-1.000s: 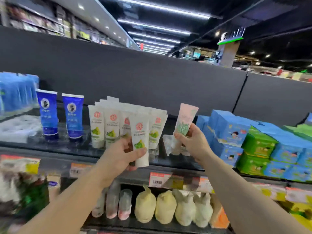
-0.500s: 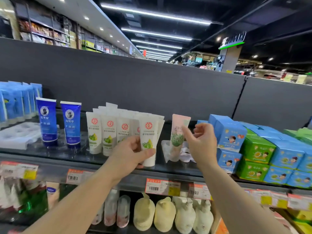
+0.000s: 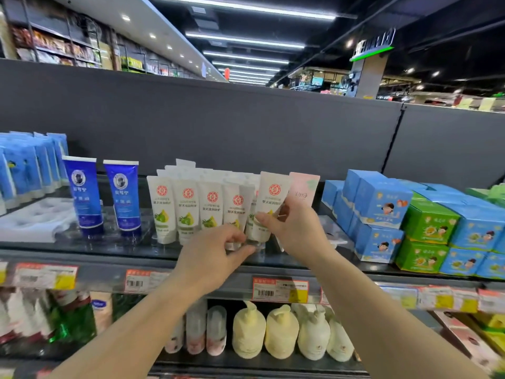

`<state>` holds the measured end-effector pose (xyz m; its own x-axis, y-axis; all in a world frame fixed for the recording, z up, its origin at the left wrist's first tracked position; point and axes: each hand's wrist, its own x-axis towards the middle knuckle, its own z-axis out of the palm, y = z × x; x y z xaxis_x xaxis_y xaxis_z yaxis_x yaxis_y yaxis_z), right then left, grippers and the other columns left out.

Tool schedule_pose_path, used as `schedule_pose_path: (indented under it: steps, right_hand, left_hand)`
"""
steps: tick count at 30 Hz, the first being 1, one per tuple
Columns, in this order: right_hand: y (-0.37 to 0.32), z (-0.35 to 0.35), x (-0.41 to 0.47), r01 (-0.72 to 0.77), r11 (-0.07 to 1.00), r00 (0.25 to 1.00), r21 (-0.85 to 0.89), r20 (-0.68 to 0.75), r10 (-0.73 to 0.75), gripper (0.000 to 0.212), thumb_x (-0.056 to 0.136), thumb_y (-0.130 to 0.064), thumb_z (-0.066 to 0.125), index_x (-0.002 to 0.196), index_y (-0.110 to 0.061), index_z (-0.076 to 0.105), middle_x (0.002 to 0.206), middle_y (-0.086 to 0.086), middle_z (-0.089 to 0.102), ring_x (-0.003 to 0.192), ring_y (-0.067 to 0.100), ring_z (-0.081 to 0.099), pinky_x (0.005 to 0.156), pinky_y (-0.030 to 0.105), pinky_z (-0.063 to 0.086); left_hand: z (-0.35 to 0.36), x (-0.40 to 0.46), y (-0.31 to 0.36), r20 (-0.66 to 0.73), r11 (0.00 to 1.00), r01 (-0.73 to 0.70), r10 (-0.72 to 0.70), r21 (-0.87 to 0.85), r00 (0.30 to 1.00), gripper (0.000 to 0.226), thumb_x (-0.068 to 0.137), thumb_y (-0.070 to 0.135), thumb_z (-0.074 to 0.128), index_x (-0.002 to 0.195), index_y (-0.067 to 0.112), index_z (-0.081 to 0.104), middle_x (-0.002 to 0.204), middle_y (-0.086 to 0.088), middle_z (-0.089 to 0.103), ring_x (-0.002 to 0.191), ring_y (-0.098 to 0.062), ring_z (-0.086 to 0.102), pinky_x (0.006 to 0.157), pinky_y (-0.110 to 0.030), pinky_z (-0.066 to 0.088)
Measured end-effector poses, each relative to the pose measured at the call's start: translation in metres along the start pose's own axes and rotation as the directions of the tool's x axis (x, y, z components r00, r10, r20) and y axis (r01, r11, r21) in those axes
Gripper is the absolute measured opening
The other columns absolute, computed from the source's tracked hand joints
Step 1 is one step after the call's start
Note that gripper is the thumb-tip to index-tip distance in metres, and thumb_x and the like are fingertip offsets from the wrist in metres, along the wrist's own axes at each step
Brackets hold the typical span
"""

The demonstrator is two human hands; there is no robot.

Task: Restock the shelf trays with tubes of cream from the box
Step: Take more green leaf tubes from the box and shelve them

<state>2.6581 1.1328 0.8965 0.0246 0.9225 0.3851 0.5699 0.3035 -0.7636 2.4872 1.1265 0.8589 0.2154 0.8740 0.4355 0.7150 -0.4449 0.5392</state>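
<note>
Left hand [image 3: 211, 254] pinching cap of white tube [image 3: 269, 206]; right hand [image 3: 296, 231] gripping its body. Clear tray [image 3: 35, 222], far left, holes unfilled.

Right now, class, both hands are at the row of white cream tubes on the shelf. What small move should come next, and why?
Probably seat the raised white tube down into the row. The right hand pinches it tilted above its neighbours, while the left hand steadies the front tube's cap end at the shelf edge. The pink tube stands behind.
</note>
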Motion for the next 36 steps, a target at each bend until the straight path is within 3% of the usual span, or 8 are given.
schedule_pose_path:
  steps: [4,8,13,17,21,26,32,36]
  right_hand:
    - [0.004,0.017,0.008,-0.017,0.997,1.0,-0.081,-0.017,0.015,0.026,0.087,-0.031,0.068,0.104,-0.018,0.054,0.094,-0.003,0.065,0.084,0.009,0.061,0.065,0.022,0.049]
    - [0.01,0.025,0.007,-0.06,0.984,0.997,-0.166,0.032,0.066,0.026,0.089,-0.031,0.066,0.106,-0.017,0.05,0.095,-0.005,0.062,0.086,0.01,0.059,0.064,0.02,0.047]
    - [0.009,0.026,0.008,-0.049,0.969,0.994,-0.243,0.084,0.071,0.028,0.092,-0.031,0.061,0.114,-0.018,0.049,0.114,-0.006,0.064,0.091,0.009,0.054,0.06,0.015,0.038]
    - [0.005,0.026,0.013,-0.099,0.95,0.982,-0.296,0.123,0.141,0.032,0.094,-0.034,0.057,0.117,-0.013,0.048,0.121,0.001,0.063,0.101,0.017,0.059,0.071,0.025,0.047]
    - [0.003,0.023,0.017,-0.144,0.923,0.965,-0.356,0.155,0.21,0.035,0.096,-0.037,0.053,0.117,-0.01,0.045,0.117,0.004,0.061,0.091,0.015,0.055,0.057,0.02,0.04]
    - [0.004,0.024,0.012,-0.151,0.933,0.968,-0.325,0.144,0.207,0.031,0.093,-0.035,0.058,0.112,-0.012,0.047,0.107,-0.001,0.061,0.089,0.013,0.053,0.059,0.022,0.039]
    - [0.013,0.024,0.007,-0.181,0.978,0.976,-0.101,0.102,0.191,0.023,0.089,-0.031,0.066,0.097,-0.015,0.051,0.081,-0.014,0.054,0.074,0.005,0.052,0.054,0.018,0.035]
    - [0.015,0.025,0.003,-0.167,0.983,0.982,-0.076,0.071,0.172,0.021,0.087,-0.03,0.068,0.095,-0.014,0.057,0.085,-0.008,0.062,0.079,0.01,0.057,0.055,0.019,0.037]
  left_hand:
    - [0.003,-0.007,-0.017,-0.009,0.989,-0.098,0.099,0.108,0.995,0.022,0.087,0.045,0.062,0.1,0.029,0.069,0.093,0.015,0.066,0.079,-0.002,0.053,0.065,-0.015,0.039]
    - [0.004,-0.011,-0.02,0.016,0.99,-0.097,0.096,0.103,0.995,0.024,0.088,0.044,0.062,0.106,0.029,0.068,0.099,0.011,0.065,0.083,-0.004,0.053,0.066,-0.009,0.034]
    - [0.005,-0.011,-0.023,0.026,0.989,-0.099,0.096,0.113,0.995,0.031,0.088,0.047,0.06,0.113,0.029,0.065,0.107,0.009,0.063,0.094,-0.007,0.056,0.079,-0.02,0.044]
    - [0.005,-0.011,-0.024,0.043,0.985,-0.111,0.106,0.129,0.993,0.031,0.088,0.049,0.059,0.112,0.03,0.064,0.106,0.01,0.063,0.094,-0.007,0.056,0.078,-0.02,0.045]
    - [0.005,-0.011,-0.024,0.061,0.986,-0.099,0.091,0.133,0.994,0.032,0.088,0.05,0.058,0.114,0.032,0.063,0.107,0.013,0.063,0.097,-0.005,0.055,0.08,-0.02,0.044]
    - [0.003,-0.011,-0.021,0.093,0.993,-0.06,0.051,0.099,0.994,0.031,0.088,0.048,0.06,0.114,0.031,0.063,0.108,0.013,0.064,0.098,-0.004,0.056,0.085,-0.024,0.047]
    - [0.0,-0.01,-0.01,0.12,0.998,0.053,-0.056,0.025,0.991,0.031,0.088,0.042,0.062,0.115,0.028,0.063,0.111,0.013,0.063,0.103,-0.005,0.056,0.088,-0.024,0.045]
    - [-0.007,-0.019,-0.002,0.099,0.995,0.099,-0.099,0.008,0.99,0.031,0.091,0.039,0.06,0.12,0.028,0.061,0.117,0.014,0.062,0.106,-0.002,0.053,0.09,-0.022,0.042]
